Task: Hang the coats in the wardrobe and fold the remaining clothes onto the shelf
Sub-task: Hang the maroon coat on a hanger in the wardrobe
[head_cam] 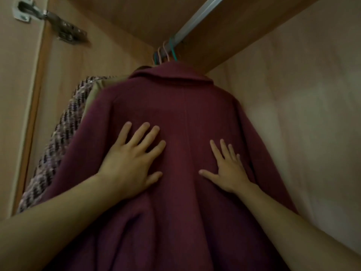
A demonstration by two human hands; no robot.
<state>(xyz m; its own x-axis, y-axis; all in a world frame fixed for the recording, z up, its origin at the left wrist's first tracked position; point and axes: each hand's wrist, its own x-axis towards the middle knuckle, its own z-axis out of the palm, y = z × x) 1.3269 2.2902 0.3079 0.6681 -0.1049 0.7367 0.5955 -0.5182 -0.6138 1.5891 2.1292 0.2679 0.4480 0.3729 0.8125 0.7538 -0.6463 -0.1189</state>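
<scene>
A burgundy wool coat [185,106] hangs inside the wardrobe with its back towards me, its collar just under the metal rail [197,20]. My left hand [134,159] lies flat on the coat's back, fingers spread and straight. My right hand [226,169] presses flat on the coat to the right of the centre seam, fingers spread too. Pink and teal hanger hooks [168,51] sit on the rail above the collar. The coat's own hanger is hidden under its shoulders.
Behind the burgundy coat on the left hang a tweed coat [64,130] in purple and cream, and a beige garment [97,89]. The wardrobe's side wall [304,106] stands close on the right. A door hinge [46,18] is at the top left.
</scene>
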